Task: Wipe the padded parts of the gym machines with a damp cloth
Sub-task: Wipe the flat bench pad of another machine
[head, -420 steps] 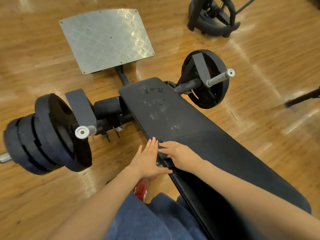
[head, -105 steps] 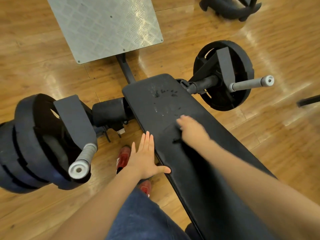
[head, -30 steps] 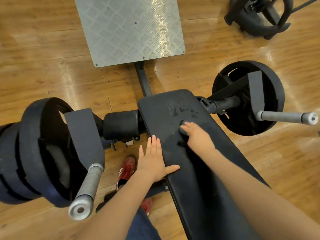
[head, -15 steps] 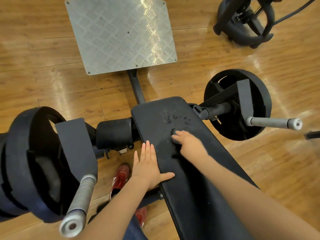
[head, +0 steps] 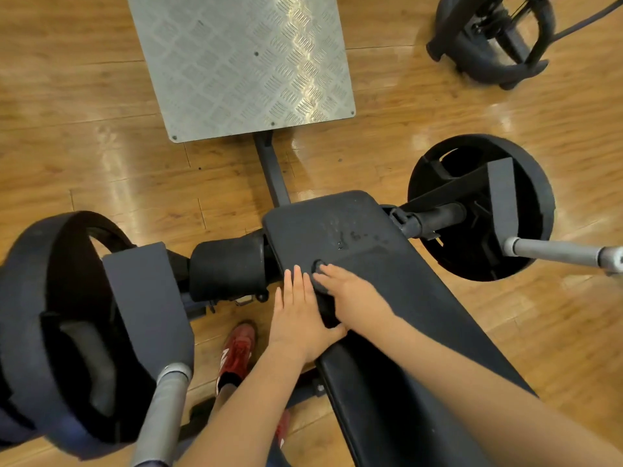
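**Both hands on the black pad, cloth under the right**

The left hand (head: 296,315) lies flat on the near-left edge of the padded bench (head: 387,281), fingers straight and together, thumb spread out to the right across the pad. The right hand (head: 350,294) sits just beside it, fingers bent down over a dark cloth (head: 325,298) and pressing it onto the pad; the cloth is mostly hidden and hard to tell from the black padding, with a small fold showing at the fingertips. Wet marks (head: 350,234) spot the pad just beyond the hands, near its far end. A black roller pad (head: 226,271) juts out left of the bench. Weight plates (head: 478,210) hang at either side, and a metal foot plate (head: 242,62) lies on the wooden floor (head: 84,146) ahead. A red shoe (head: 237,352) stands below the left hand.
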A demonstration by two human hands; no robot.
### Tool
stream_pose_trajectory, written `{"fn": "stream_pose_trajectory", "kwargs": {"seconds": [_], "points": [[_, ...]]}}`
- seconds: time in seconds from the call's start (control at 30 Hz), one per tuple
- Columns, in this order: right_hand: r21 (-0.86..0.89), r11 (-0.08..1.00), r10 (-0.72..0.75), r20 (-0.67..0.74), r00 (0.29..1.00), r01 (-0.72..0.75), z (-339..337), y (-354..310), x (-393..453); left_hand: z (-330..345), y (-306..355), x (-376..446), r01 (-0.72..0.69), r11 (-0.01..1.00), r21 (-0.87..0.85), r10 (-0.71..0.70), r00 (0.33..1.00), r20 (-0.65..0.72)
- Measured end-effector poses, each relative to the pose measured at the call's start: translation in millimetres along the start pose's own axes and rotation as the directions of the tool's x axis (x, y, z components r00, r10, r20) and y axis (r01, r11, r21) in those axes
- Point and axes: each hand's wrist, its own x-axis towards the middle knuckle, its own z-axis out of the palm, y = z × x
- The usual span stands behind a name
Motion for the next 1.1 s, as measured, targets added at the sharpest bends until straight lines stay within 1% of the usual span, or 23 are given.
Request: {"fn": "stream_pose_trajectory", "kwargs": {"seconds": [0.07, 0.1, 0.17, 0.2, 0.27, 0.3, 0.37, 0.4, 0.47, 0.53, 0.57, 0.63, 0.7, 0.73, 0.77, 0.8, 0.83, 0.9, 0.93, 0.97, 1.0, 1.03, 1.1], "points": [[0.013, 0.994, 0.106, -0.024, 0.994, -0.105, -13.5, 37.6, 3.9, -1.9, -1.0, 1.7, 0.0, 1.0, -0.002, 0.0, 1.0, -0.003], [0.019, 0.977, 0.213, -0.041, 0.976, -0.213, -20.7, 60.4, 6.8, -3.3, -0.8, 2.8, -0.003, 1.0, 0.002, 0.003, 1.0, 0.003], [0.028, 0.914, 0.405, -0.082, 0.91, -0.405, -35.7, 96.4, 11.6, -5.4, -0.7, 6.0, 0.003, 1.0, 0.008, -0.003, 1.0, 0.002], [0.027, 0.892, 0.452, -0.087, 0.888, -0.451, -39.3, 103.5, 14.0, -6.1, -0.8, 8.3, 0.003, 1.0, 0.008, -0.003, 1.0, 0.0], [0.039, 0.876, 0.482, -0.109, 0.869, -0.481, -36.8, 95.1, 19.1, -5.9, -1.5, 13.2, -0.004, 1.0, -0.003, 0.004, 1.0, -0.008], [0.041, 0.888, 0.459, -0.134, 0.878, -0.458, -33.4, 82.6, 20.8, -5.1, -1.9, 14.8, -0.009, 1.0, -0.009, 0.009, 1.0, -0.013], [0.012, 0.946, 0.321, -0.153, 0.935, -0.323, -21.3, 50.0, 24.9, -3.0, -2.0, 15.6, -0.025, 1.0, -0.014, 0.024, 0.999, -0.025], [0.01, 0.973, 0.229, -0.127, 0.965, -0.23, -13.7, 33.5, 26.1, -2.2, -2.1, 15.2, -0.034, 0.999, -0.009, 0.034, 0.999, -0.037], [0.008, 0.996, 0.087, -0.044, 0.995, -0.087, -4.9, 13.1, 25.9, -0.2, -3.0, 14.7, -0.042, 0.999, -0.008, 0.042, 0.997, -0.066], [-0.018, 0.999, 0.027, 0.019, 0.999, -0.027, -14.0, 24.4, 30.1, 0.5, -3.1, 14.4, -0.048, 0.999, -0.023, 0.046, 0.996, -0.074], [-0.03, 0.999, 0.042, 0.048, 0.998, -0.041, -19.0, 40.7, 35.6, 0.4, -2.9, 14.2, -0.052, 0.998, -0.032, 0.049, 0.996, -0.074], [-0.059, 0.982, 0.186, 0.089, 0.978, -0.182, -33.4, 79.4, 49.5, -0.3, -2.5, 14.1, -0.053, 0.997, -0.047, 0.049, 0.996, -0.079], [-0.027, 0.918, 0.397, 0.015, 0.918, -0.396, -42.6, 107.2, 58.7, -0.8, -2.5, 13.8, -0.056, 0.997, -0.052, 0.052, 0.995, -0.086], [-0.025, 0.89, 0.454, -0.033, 0.89, -0.455, -42.6, 106.2, 59.4, -0.9, -2.7, 13.3, -0.057, 0.997, -0.049, 0.052, 0.995, -0.088], [-0.028, 0.886, 0.46, -0.075, 0.885, -0.463, -39.2, 96.7, 60.8, -0.8, -3.4, 13.6, -0.057, 0.997, -0.045, 0.052, 0.994, -0.092], [-0.025, 0.904, 0.423, -0.096, 0.901, -0.427, -34.9, 81.0, 61.5, -0.7, -3.6, 13.8, -0.058, 0.997, -0.04, 0.054, 0.994, -0.093], [-0.014, 0.937, 0.345, -0.102, 0.933, -0.348, -28.5, 60.1, 60.0, -0.8, -3.6, 14.1, -0.061, 0.998, -0.035, 0.057, 0.994, -0.092], [-0.015, 0.994, 0.107, -0.056, 0.993, -0.108, -10.2, 20.5, 54.4, -0.9, -3.0, 14.7, -0.066, 0.998, -0.024, 0.063, 0.994, -0.094], [-0.011, 1.0, 0.023, -0.022, 0.999, -0.023, -4.7, 6.9, 49.6, -1.1, -2.6, 14.6, -0.065, 0.998, -0.023, 0.063, 0.993, -0.097], [-0.005, 1.0, -0.022, -0.011, 1.0, 0.022, -3.7, 5.5, 48.8, -1.3, -2.6, 14.5, -0.065, 0.998, -0.026, 0.062, 0.993, -0.098], [0.006, 1.0, -0.017, -0.001, 1.0, 0.017, -8.4, 12.7, 49.2, -1.4, -2.7, 13.8, -0.067, 0.997, -0.029, 0.064, 0.993, -0.096], [0.005, 1.0, 0.024, 0.009, 1.0, -0.025, -12.1, 29.1, 57.0, -1.6, -3.0, 13.6, -0.07, 0.997, -0.031, 0.066, 0.993, -0.097], [-0.047, 0.986, 0.161, 0.038, 0.986, -0.16, -24.9, 66.5, 77.4, -1.8, -3.7, 13.0, -0.067, 0.997, -0.038, 0.063, 0.993, -0.095]]}}
